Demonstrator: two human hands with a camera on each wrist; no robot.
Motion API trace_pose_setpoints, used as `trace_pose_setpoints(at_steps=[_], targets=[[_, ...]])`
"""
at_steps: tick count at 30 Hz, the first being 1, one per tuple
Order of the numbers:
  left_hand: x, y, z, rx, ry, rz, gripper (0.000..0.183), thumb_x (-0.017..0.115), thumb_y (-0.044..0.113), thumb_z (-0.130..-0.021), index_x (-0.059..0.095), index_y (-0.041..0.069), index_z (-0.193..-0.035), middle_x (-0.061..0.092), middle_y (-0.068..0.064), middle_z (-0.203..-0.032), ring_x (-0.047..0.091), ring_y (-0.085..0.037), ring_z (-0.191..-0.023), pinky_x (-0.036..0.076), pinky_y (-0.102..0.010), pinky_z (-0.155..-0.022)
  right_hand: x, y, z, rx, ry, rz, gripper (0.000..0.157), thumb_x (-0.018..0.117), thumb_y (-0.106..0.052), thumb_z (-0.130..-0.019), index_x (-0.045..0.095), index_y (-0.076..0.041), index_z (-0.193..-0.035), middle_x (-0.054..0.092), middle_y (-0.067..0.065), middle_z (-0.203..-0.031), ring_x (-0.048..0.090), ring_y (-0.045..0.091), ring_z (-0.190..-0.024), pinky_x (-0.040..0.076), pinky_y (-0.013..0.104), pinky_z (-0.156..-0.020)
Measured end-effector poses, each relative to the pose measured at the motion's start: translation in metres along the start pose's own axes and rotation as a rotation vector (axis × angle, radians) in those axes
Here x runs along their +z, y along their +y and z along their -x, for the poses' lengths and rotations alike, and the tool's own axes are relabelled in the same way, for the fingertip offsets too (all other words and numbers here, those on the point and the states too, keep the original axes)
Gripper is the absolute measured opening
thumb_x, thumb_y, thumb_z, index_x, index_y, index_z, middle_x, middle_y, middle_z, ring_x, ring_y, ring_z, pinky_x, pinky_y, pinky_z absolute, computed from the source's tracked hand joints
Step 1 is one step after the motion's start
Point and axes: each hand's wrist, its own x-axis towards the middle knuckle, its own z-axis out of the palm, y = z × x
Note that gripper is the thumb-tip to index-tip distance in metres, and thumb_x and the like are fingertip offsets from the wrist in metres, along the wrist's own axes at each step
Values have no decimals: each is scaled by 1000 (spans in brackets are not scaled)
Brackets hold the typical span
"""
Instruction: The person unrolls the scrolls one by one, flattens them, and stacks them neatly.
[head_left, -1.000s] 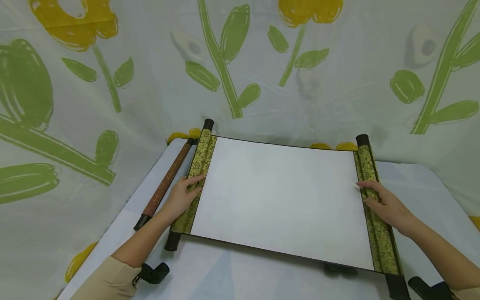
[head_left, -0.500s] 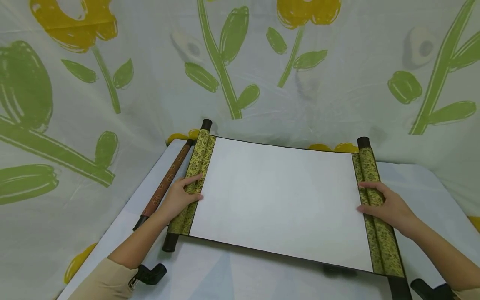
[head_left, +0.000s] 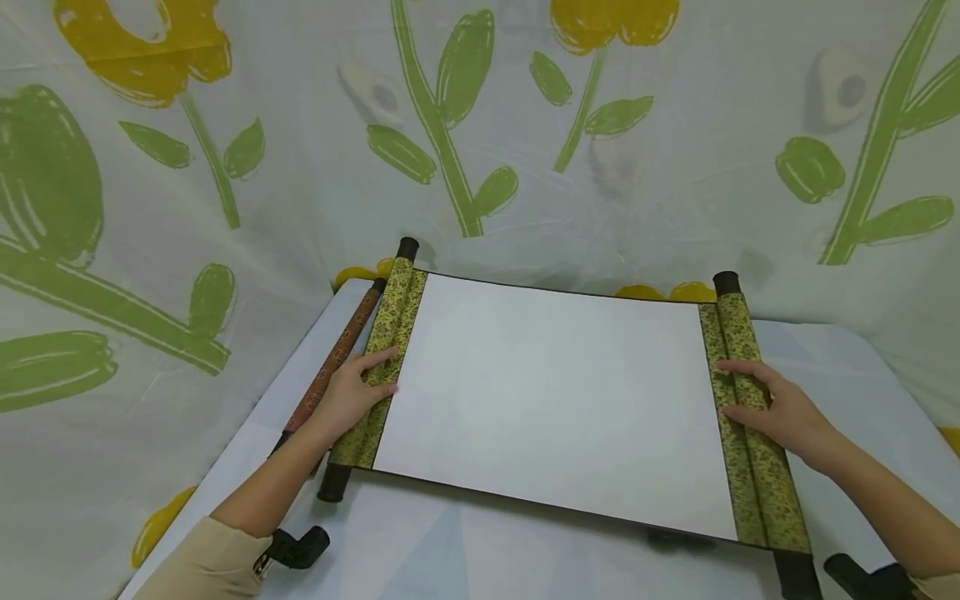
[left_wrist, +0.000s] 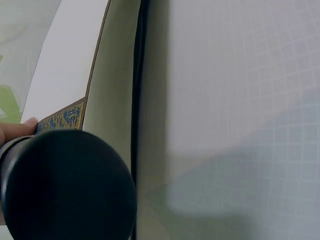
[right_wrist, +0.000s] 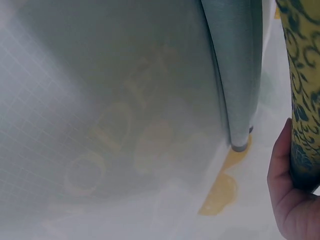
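Observation:
A hand scroll with a blank white sheet (head_left: 555, 400) lies spread between two rollers wrapped in gold-green patterned cloth with dark end knobs. My left hand (head_left: 348, 398) grips the left roller (head_left: 390, 312), thumb and forefinger reaching over its patterned strip. On the other side, my right hand (head_left: 791, 418) holds the right roller (head_left: 768, 475) the same way. The right wrist view shows the fingers wrapped against the patterned roller (right_wrist: 305, 95). In the left wrist view a big dark round end (left_wrist: 70, 185) covers most of the left hand; a thumb (left_wrist: 17, 131) touches the patterned strip.
A brown patterned rolled scroll (head_left: 333, 362) with dark ends lies left of the spread scroll, partly behind my left forearm. The pale tabletop (head_left: 465, 550) shows in front. Behind the table hangs a flower-printed cloth (head_left: 525, 208). Dark shapes (head_left: 675, 540) show under the scroll's front edge.
The left roller and left hand have shifted slightly left. On the right, the patterned strip between sheet and roller has grown a little wider, and the right thumb and forefinger have shifted slightly.

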Motion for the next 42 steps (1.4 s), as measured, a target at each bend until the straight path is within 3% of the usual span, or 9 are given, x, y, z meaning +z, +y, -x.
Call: trace_pose_setpoints(at_steps=[8, 10, 13, 17, 20, 24, 33, 38, 42], targets=[[-3, -5, 0, 46, 9, 27, 54, 61, 7, -91, 46, 18, -141, 18, -29, -151, 21, -50, -135, 38, -30, -49, -2, 5, 1, 13, -38, -33, 53, 53, -17, -97, 33, -4, -144, 18, 33, -149, 11, 58, -133, 30, 65, -84], [-4, -6, 1, 53, 9, 26, 53, 59, 6, -91, 46, 16, -141, 14, -31, -151, 33, -51, -129, 35, -28, -43, -2, 6, 1, 5, -34, -22, 51, 52, -18, -98, 35, -5, -143, 21, 31, -149, 13, 55, -133, 33, 54, -81], [-5, -6, 2, 58, 13, 26, 51, 58, 7, -92, 47, 16, -141, 15, -32, -150, 62, -38, -79, 34, -25, -41, -3, 8, 2, -15, -19, 13, 48, 51, -21, -98, 38, -9, -142, 26, 28, -148, 23, 44, -134, 33, 39, -77], [-8, -7, 2, 47, 4, 36, 50, 56, 9, -94, 46, 17, -141, 20, -32, -147, 29, -13, -43, 33, -24, -40, -2, 9, 2, -25, -17, 29, 47, 52, -23, -98, 39, -12, -142, 27, 27, -148, 33, 31, -123, 34, 29, -71], [-10, -9, 2, 39, 0, 10, 49, 56, 12, -94, 45, 18, -142, 24, -30, -146, 32, -9, -47, 34, -27, -42, 0, 8, 0, -26, -25, -19, 50, 53, -22, -97, 38, -9, -143, 26, 30, -147, 29, 41, -130, 41, 41, -80], [-13, -12, 0, 24, 12, -47, 49, 55, 16, -95, 45, 19, -142, 28, -28, -145, 34, -12, -49, 37, -30, -44, 4, 4, -6, -12, -34, -82, 54, 56, -22, -96, 36, -5, -143, 23, 31, -148, 15, 57, -132, 28, 68, -88], [-16, -26, -8, 44, 37, -72, 48, 56, 12, -94, 46, 11, -141, 25, -33, -145, 30, -10, -42, 34, -26, -42, 11, -6, -18, 14, -29, -89, 57, 60, -26, -94, 38, -3, -141, 25, 30, -148, 18, 57, -131, 29, 68, -90], [-16, -31, -15, 62, 45, -106, 47, 57, 12, -94, 47, 9, -140, 28, -34, -142, 50, -16, -55, 38, -30, -49, 17, -6, -26, 18, -35, -105, 57, 61, -24, -93, 39, -1, -141, 24, 31, -148, 18, 56, -131, 31, 65, -89], [-16, -33, -19, 69, 44, -122, 46, 57, 13, -94, 48, 9, -139, 31, -34, -140, 47, -16, -53, 38, -29, -48, 20, -4, -31, 43, -48, -104, 59, 61, -24, -93, 38, 0, -141, 23, 32, -148, 18, 56, -131, 31, 66, -90]])
